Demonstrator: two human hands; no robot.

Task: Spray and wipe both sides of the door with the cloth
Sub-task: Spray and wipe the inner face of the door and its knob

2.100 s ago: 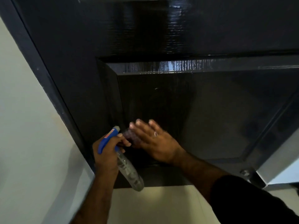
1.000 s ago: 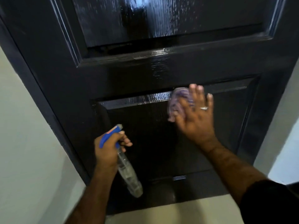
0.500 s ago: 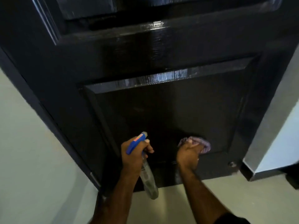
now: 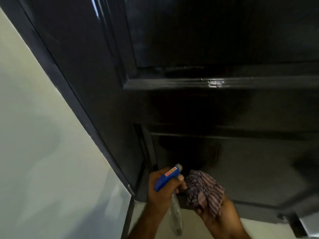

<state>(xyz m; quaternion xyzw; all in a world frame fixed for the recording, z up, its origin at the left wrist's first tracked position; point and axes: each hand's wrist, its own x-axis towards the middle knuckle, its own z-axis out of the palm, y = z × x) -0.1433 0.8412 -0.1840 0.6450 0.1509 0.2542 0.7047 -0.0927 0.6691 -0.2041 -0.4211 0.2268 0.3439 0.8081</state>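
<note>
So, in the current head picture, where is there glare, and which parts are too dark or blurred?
Head view: glare sits as a bright streak on the door rail; the lower panel centre is nearly black; the wall looks smeared by motion; the cloth and spray bottle are slightly soft; door lines lean from wide-angle distortion.

The door (image 4: pixel 198 104) in front of me is standing dark and glossy, with sunken panels. I am holding the spray bottle (image 4: pixel 170 188), blue head up and clear body hanging down, beside the striped purple cloth (image 4: pixel 204 189), which is lying bunched against the lower panel.
</note>
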